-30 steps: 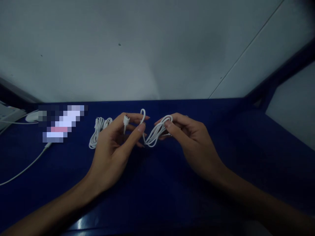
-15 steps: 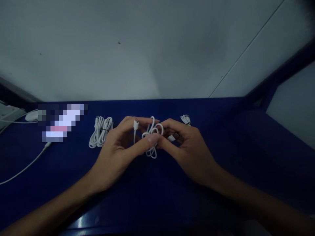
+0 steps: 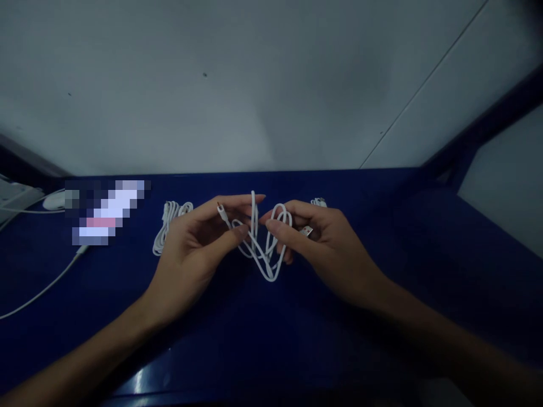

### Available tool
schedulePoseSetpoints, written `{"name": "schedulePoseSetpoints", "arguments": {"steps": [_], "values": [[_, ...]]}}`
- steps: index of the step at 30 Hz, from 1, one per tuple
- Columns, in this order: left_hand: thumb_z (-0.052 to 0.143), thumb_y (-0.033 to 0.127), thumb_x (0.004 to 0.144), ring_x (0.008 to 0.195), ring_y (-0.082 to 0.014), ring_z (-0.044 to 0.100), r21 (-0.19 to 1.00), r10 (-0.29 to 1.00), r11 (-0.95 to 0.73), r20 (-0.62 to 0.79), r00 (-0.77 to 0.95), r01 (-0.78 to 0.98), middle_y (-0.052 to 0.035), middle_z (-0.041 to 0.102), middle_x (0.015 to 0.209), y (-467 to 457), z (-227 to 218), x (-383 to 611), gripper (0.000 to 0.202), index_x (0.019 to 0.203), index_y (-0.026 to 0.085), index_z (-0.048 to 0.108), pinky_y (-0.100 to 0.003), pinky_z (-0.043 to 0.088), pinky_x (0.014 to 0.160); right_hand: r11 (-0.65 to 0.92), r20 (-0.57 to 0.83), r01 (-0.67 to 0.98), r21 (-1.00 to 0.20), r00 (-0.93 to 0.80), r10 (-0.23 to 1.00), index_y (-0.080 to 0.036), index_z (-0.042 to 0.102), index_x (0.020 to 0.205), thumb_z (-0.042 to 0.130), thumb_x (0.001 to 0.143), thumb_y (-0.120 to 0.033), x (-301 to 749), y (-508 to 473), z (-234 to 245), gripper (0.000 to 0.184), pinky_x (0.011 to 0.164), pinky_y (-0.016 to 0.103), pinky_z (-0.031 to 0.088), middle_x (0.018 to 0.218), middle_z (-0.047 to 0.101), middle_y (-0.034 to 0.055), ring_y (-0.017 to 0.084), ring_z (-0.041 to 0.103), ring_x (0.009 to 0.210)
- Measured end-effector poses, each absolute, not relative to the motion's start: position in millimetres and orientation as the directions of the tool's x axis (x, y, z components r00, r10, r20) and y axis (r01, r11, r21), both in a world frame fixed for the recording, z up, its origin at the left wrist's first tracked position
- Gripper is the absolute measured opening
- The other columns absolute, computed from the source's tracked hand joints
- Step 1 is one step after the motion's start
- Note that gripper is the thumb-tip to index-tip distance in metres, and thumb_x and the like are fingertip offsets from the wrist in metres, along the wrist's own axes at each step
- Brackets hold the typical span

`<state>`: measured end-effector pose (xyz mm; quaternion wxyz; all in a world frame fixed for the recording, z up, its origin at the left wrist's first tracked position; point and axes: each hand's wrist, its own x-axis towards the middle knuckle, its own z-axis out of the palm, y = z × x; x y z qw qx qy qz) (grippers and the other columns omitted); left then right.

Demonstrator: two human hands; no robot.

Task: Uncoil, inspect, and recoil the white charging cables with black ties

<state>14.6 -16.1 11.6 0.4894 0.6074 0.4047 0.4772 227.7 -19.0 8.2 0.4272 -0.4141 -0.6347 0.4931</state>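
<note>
Between my hands, above the blue table, hangs a white USB cable (image 3: 271, 274) in loose loops. My left hand (image 3: 193, 237) pinches its left loops between thumb and fingers, and a small plug (image 3: 223, 212) sticks up beside that thumb. My right hand (image 3: 328, 243) closes on the right loops with thumb and index finger. A wider USB plug (image 3: 306, 231) shows against the right fingers. Behind my left hand lie coiled white cables (image 3: 163, 234), partly covered by it. Another coiled cable (image 3: 318, 202) peeks out behind my right hand.
On the left of the blue table (image 3: 271, 350) is a pixelated bright object (image 3: 112, 212) with a white cord (image 3: 46, 291) running from it. Near it sits a white plug-like piece (image 3: 55, 200). A grey wall panel (image 3: 254, 102) rises behind the table.
My hands have moved slightly apart, and the bunched cable between them has spread into larger, looser loops. The small plug has shifted left with my left hand.
</note>
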Motion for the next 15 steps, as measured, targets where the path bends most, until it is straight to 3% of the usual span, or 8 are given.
{"name": "schedulePoseSetpoints", "arguments": {"steps": [8, 11, 15], "values": [[0.083, 0.012, 0.093, 0.111, -0.0230, 0.075, 0.984, 0.951, -0.165, 0.177, 0.254, -0.069, -0.0050, 0.081, 0.114, -14.8, 8.1, 9.7, 0.039, 0.129, 0.029, 0.083, -0.031, 0.062, 0.092, 0.070, 0.041, 0.108, -0.992, -0.250, 0.967, -0.022, 0.078, 0.089, 0.076, 0.102, -0.053, 231.1, -16.4, 7.5, 0.034, 0.051, 0.023, 0.045, 0.061, 0.061, -0.0046, 0.010, 0.056, 0.054], [0.083, 0.009, 0.091, 0.106, -0.0217, 0.076, 0.986, 0.941, -0.130, 0.156, 0.300, -0.107, -0.0048, 0.081, 0.117, -15.2, 8.0, 9.1, 0.046, 0.132, 0.030, 0.082, -0.031, 0.063, 0.090, 0.044, 0.024, 0.110, -0.993, -0.181, 0.983, -0.020, 0.075, 0.078, 0.083, 0.096, -0.052, 230.2, -16.1, 6.5, 0.037, 0.047, 0.024, 0.040, 0.053, 0.057, -0.0052, 0.010, 0.049, 0.048], [0.085, 0.016, 0.093, 0.108, -0.0252, 0.077, 0.996, 0.933, -0.066, 0.085, 0.349, -0.066, -0.0064, 0.082, 0.122, -17.0, 10.9, 11.1, 0.048, 0.138, 0.032, 0.078, -0.036, 0.064, 0.091, 0.010, -0.003, 0.077, -0.997, -0.160, 0.987, -0.020, 0.067, 0.070, 0.093, 0.086, -0.048, 228.3, -15.5, 6.0, 0.041, 0.042, 0.022, 0.029, 0.050, 0.049, -0.0082, 0.007, 0.038, 0.044]]}}
